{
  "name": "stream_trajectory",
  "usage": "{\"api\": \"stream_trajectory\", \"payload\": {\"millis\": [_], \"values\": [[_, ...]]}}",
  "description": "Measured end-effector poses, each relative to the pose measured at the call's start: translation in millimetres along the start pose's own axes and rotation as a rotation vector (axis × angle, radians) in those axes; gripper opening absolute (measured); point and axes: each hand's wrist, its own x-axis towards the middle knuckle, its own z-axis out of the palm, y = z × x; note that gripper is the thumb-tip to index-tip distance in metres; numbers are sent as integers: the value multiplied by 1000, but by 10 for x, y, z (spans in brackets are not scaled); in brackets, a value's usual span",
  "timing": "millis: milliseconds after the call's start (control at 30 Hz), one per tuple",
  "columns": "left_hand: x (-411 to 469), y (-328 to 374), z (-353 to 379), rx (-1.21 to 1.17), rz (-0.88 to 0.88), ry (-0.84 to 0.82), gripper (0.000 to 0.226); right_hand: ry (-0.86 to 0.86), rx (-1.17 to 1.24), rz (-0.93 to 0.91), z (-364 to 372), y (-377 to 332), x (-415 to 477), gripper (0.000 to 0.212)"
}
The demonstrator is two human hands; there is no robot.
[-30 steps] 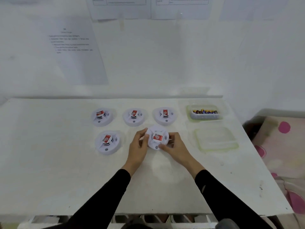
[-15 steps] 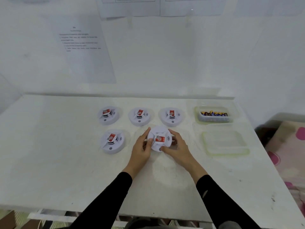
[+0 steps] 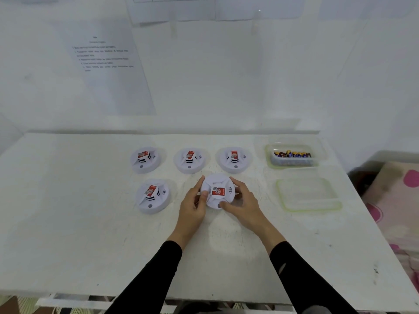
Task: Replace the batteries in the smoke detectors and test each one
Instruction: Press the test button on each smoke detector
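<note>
White round smoke detectors lie on the white table (image 3: 68,200), five in all. On the left, the far-left detector (image 3: 145,159) and the near-left detector (image 3: 152,196) lie face up with their red stickers showing. Next comes the far-middle detector (image 3: 190,160), and it looks shut like those two.

Then come the hands. The left hand (image 3: 193,205) curls round the left edge of the held detector (image 3: 218,191). The right hand (image 3: 243,206) grips its right edge, with the thumb on the near rim. This one is low at the table, just near of the far row. I think it is about to be twisted open, so the job looks only just begun.

Further right is the far-right detector (image 3: 234,158), shut too. At the far right a clear box (image 3: 292,163) holds many batteries (image 3: 292,154), and its lid (image 3: 308,194) lies on the near side of it. No battery lies loose on the table. From this view I cannot tell if any detector has new batteries inside, so all five may need doing and testing.
</note>
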Motion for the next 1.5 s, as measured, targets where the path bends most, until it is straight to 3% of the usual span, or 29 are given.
{"api": "stream_trajectory", "payload": {"millis": [1167,1333,1500], "values": [[-4,-10,-6,-16,24,-13,46,-54,8,-5,-46,-42,-34,78],[1,-2,-8,-7,26,-14,46,-146,87,-9,-146,-85,-49,61],[-3,22,3,-24,17,-7,46,-147,105,-10,-152,-105,-61,57]]}}
